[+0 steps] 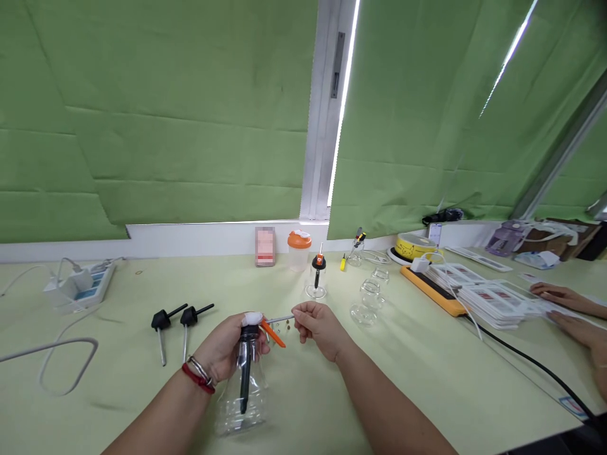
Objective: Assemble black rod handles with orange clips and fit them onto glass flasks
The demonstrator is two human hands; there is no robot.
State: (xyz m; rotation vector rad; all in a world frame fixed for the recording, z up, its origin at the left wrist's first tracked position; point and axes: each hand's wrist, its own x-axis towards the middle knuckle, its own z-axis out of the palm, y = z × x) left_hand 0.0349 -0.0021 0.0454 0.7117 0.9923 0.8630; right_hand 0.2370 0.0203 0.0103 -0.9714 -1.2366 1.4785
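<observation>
My left hand (225,354) wraps around the neck of a clear bottle (253,404), just below its white top. The bottle has a black collar, an orange lever (274,333) and a dark tube hanging inside. My right hand (320,325) is closed, its fingertips pinching the end of a thin metal rod (279,319) that reaches across to the bottle's top. Several tiny parts (288,327) lie on the table between my hands. Beyond them stands a smaller clear container (315,287) with a black and orange top. To the left lie two black cone-shaped pieces (161,320) with rods.
An orange-lidded cup (299,249) and a small card box (265,246) stand by the wall. Clear glass pieces (370,294) sit right of centre. Farther right are an orange power strip (434,292), stacked white frames (493,303) and another person's hands (564,300). A white cable (71,341) crosses the left.
</observation>
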